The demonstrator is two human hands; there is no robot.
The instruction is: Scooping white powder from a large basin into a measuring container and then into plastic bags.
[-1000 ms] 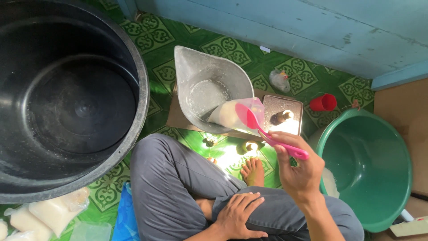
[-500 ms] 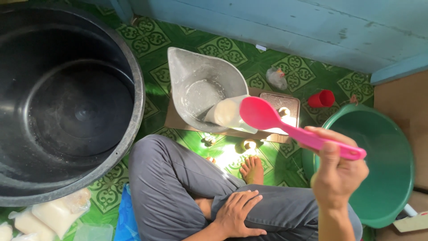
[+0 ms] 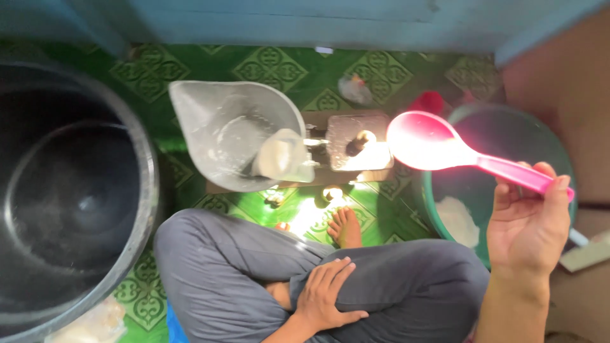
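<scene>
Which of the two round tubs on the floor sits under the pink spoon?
The green tub, at the person's right beneath the pink spoon; the larger black tub stands far left.

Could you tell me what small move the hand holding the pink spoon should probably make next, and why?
Probably lower the pink spoon into the green tub. The right hand holds it raised over the tub's rim with its bowl looking empty, and white powder lies in the tub just below.

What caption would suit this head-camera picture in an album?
Seated cross-legged, right hand lifts a pink spoon over a green tub, left hand on knee.
</scene>
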